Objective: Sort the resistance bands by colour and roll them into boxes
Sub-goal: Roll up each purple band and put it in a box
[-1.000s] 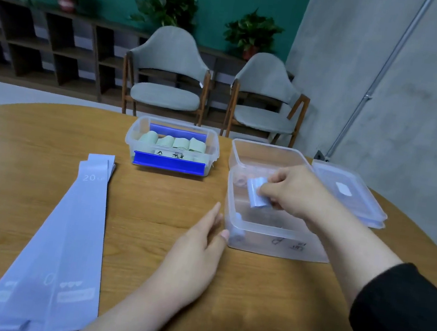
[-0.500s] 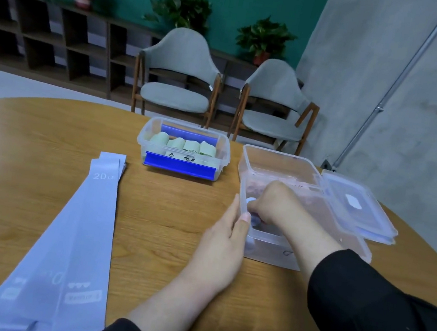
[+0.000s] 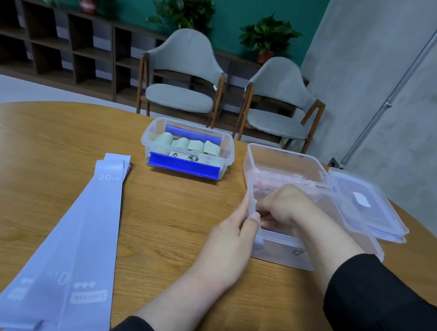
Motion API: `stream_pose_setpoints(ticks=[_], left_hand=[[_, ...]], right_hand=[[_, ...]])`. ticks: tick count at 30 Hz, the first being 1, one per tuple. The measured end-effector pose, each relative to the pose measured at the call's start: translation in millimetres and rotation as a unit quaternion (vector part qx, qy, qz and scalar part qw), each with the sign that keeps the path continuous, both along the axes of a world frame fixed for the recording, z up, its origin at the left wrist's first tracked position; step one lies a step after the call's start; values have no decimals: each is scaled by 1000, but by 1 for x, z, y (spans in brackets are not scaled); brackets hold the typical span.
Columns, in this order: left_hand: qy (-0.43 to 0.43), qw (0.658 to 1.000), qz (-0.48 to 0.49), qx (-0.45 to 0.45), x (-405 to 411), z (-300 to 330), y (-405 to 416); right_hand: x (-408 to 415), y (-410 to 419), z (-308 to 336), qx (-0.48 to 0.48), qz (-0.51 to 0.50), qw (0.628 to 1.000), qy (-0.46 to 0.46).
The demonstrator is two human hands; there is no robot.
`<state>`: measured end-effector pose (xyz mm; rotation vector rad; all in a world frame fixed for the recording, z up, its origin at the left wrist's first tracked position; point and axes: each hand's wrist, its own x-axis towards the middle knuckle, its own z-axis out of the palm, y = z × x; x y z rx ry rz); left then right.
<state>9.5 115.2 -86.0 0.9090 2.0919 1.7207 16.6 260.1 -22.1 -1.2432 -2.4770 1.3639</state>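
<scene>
Head view: a second ago the right hand [image 3: 287,207] held a rolled lilac band above the near clear box [image 3: 284,249]; now that hand is down inside the box at about 3 o'clock of the frame centre, knuckles up, fingers curled downward. The roll itself is hidden under the hand, so whether the fingers grip it or have let it go cannot be told. The left hand [image 3: 232,238], which lay flat on the round wooden table [image 3: 37,195] a second ago, now rests against the box's left wall, fingers straight along the plastic and thumb at the rim, steadying it.

Judged from this, the lilac roll is being seated in its box, and the sort is partly done. At 12 o'clock the clip-lid box [image 3: 187,149] holds four pale green rolls [image 3: 186,145]. A second clear box [image 3: 282,163] stands behind the near one, with stacked lids [image 3: 367,207] at its right. At 9 o'clock the flat lilac bands [image 3: 86,245] lie unrolled on the table, so more rolling looks due
</scene>
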Motion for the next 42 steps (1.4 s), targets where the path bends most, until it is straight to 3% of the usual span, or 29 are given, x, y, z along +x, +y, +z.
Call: stream_pose_setpoints(ticks=[14, 20, 22, 24, 27, 30, 34, 38, 42], left_hand=[[-21, 1000, 20, 8, 4, 2, -1], [-42, 998, 44, -3, 7, 2, -3], [-42, 998, 48, 1, 9, 6, -4], [-32, 997, 63, 19, 15, 13, -9], [20, 994, 88, 63, 20, 33, -29], [74, 989, 102, 83, 4, 52, -65], [129, 975, 179, -1, -42, 59, -134], [201, 930, 212, -222, -74, 33, -197], [208, 911, 187, -302, -76, 10, -219]], right_hand=[[3, 0, 8, 7, 19, 1000, -21], [8, -6, 16, 51, 42, 997, -38], [12, -8, 21, 125, 45, 990, -50], [19, -11, 30, 251, 33, 967, -12], [30, -31, 45, 396, 55, 904, 151], [35, -76, 48, 421, 155, 849, 280], [33, -137, 7, 315, 274, 856, 304], [34, -183, -40, 195, 355, 875, 266], [41, -194, -53, 174, 438, 843, 260]])
